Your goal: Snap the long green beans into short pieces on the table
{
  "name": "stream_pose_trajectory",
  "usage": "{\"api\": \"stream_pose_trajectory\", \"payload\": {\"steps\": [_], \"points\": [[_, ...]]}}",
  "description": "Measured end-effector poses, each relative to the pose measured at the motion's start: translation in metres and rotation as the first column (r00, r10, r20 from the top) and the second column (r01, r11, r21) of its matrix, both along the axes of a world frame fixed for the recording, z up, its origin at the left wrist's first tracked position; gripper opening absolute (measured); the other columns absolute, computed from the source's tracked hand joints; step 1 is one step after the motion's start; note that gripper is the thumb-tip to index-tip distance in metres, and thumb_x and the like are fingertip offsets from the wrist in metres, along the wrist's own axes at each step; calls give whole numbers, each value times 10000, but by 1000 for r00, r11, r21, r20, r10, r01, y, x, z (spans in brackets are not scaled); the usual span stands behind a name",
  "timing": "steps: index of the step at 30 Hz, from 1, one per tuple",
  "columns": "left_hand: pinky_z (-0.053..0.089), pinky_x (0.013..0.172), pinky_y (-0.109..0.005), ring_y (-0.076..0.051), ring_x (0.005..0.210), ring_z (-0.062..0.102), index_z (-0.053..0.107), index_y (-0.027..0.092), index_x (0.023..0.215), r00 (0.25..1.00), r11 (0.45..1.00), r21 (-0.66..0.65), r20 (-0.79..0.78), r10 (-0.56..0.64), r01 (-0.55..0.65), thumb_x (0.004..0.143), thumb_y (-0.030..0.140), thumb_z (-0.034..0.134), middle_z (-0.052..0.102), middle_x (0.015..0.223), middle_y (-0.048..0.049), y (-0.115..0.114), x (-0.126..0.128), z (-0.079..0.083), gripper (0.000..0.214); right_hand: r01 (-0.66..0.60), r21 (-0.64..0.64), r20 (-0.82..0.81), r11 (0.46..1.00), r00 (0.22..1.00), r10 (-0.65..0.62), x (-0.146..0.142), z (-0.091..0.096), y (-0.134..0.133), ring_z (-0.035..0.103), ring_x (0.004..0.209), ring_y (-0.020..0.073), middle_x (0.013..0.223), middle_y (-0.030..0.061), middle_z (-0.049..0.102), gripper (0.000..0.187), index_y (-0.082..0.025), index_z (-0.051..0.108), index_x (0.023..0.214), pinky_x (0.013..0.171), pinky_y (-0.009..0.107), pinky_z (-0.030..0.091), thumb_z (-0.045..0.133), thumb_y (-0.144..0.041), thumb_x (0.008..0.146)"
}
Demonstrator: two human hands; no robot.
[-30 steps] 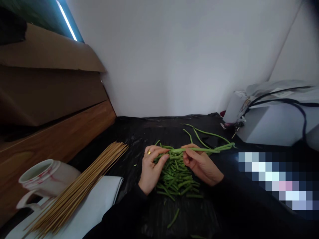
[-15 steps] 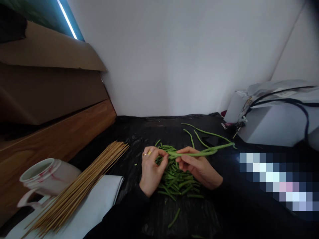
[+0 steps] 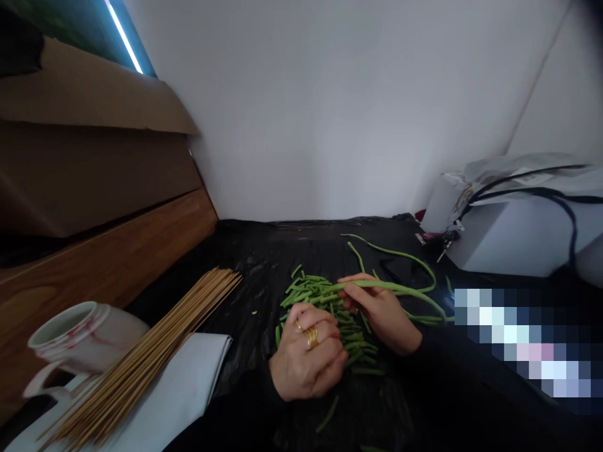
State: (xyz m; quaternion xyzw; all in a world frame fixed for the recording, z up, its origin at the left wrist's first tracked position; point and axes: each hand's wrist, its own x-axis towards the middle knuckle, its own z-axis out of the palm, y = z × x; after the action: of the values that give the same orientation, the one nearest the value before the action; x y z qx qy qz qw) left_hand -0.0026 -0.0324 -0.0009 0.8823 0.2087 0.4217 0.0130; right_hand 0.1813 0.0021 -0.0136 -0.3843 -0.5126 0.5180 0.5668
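A heap of short cut green bean pieces (image 3: 325, 311) lies on the black plastic sheet (image 3: 264, 263). My right hand (image 3: 382, 312) pinches a bunch of long green beans (image 3: 396, 288) that trails off to the right. My left hand (image 3: 307, 358) rests palm down on the near side of the heap, fingers curled under, with gold rings on it. What its fingers hold, if anything, is hidden.
A bundle of bamboo skewers (image 3: 141, 364) lies on white paper (image 3: 188, 383) at the left, beside a white jug (image 3: 70, 333). Cardboard and a wooden board (image 3: 103, 251) line the left side. A white box with black cables (image 3: 518, 226) stands at the right. Loose long beans (image 3: 386, 251) lie behind.
My left hand has let go of the long beans and dropped down toward me onto the near edge of the heap. The long beans now sag to the right of my right hand.
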Motion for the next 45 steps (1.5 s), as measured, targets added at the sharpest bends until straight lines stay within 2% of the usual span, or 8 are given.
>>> {"api": "stream_pose_trajectory", "payload": {"steps": [3,6,11,17,23,28,36,45], "points": [[409,872,-392,-245,984,602,643,266,1132,968,981,-68,164,191,-182,798,96,634,706,1028,-63,6,-2,-3,375,-44,-8,-13,999,999,44,2,-1,1,569,591,138,680,9,652,192,-213,706,883,553,279,424,699,-380,788],[422,854,-380,-245,934,600,663,279,1149,925,939,-206,210,317,-275,801,171,688,719,1016,-65,13,-2,-5,365,-112,-9,42,994,993,112,-2,1,-3,542,559,130,631,-8,621,169,-213,709,849,547,280,416,713,-365,775],[439,760,-337,-214,766,603,741,276,1024,919,881,-444,257,298,-161,802,218,701,738,867,-51,19,3,-5,233,-128,-28,-13,991,992,128,-3,7,-5,504,528,112,608,-18,597,161,-206,712,837,520,267,385,735,-343,756],[445,623,-282,-192,680,601,780,214,859,906,703,-710,323,272,42,785,287,709,704,764,-64,25,3,-2,126,-108,-77,-284,991,955,82,6,9,0,519,570,100,658,-17,618,170,-209,683,849,554,254,389,757,-319,742],[422,592,-272,-176,634,572,743,186,739,917,705,-709,287,277,9,706,304,778,652,692,-49,27,2,-6,128,-102,-5,-89,995,991,101,0,4,-3,538,554,115,629,-16,620,160,-199,675,844,544,270,405,721,-338,781],[401,623,-263,-164,653,541,699,183,741,937,733,-679,244,249,-18,787,288,701,612,689,-30,25,2,-5,114,-84,-1,-34,996,996,84,-1,5,-5,553,555,131,642,-5,631,187,-199,669,847,549,292,433,725,-357,765],[401,540,-213,-106,558,499,676,152,804,802,460,-820,509,313,341,751,352,737,583,631,2,25,3,-2,215,-109,-11,-150,994,983,106,-6,2,-7,540,565,126,647,-14,622,168,-210,648,827,549,281,403,722,-350,773],[405,542,-170,-60,542,492,701,131,778,616,393,-759,651,443,519,666,299,823,591,600,23,31,4,-5,236,-125,-73,-203,989,973,109,-12,1,-9,536,567,119,650,-14,626,189,-203,654,819,548,274,385,747,-351,746]]}}
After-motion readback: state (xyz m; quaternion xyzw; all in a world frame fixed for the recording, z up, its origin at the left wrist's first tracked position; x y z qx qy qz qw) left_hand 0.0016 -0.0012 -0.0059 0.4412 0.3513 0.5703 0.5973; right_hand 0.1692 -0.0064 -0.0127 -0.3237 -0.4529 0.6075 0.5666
